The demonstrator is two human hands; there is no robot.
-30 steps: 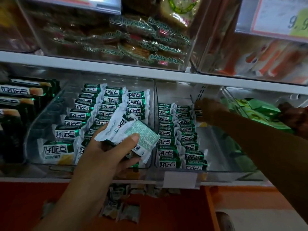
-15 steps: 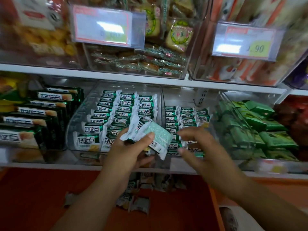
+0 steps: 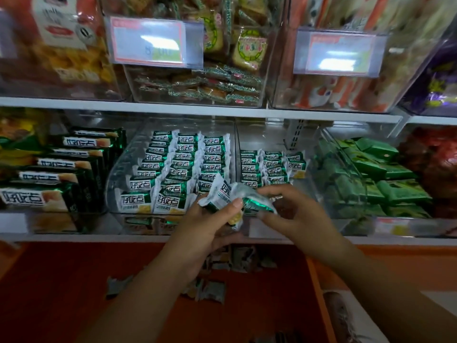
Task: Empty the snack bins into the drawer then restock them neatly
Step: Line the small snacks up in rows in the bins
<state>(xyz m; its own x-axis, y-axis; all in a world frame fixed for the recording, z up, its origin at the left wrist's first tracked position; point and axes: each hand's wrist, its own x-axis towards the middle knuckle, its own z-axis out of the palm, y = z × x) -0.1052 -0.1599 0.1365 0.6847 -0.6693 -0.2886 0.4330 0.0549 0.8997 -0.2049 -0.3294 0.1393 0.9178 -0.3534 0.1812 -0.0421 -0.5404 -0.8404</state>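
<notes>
Since the last glimpse my right hand (image 3: 299, 219) has closed in on the stack, and its fingers (image 3: 274, 192) and thumb now pinch the top green foil packet (image 3: 257, 205). Below lies the orange drawer (image 3: 74, 293), with loose packets (image 3: 212, 292) left to restock. On the shelf the left bin (image 3: 118, 174) looks full, in three rows. The right bin (image 3: 259, 137) has room on its right side. My left hand (image 3: 205, 226) curls round a small stack of packets (image 3: 222, 194) just in front of the bins. I judge these light, crinkly and slippery, and the biscuit inside brittle. They are best pinched by the flat faces or a sealed edge, without squeezing.
</notes>
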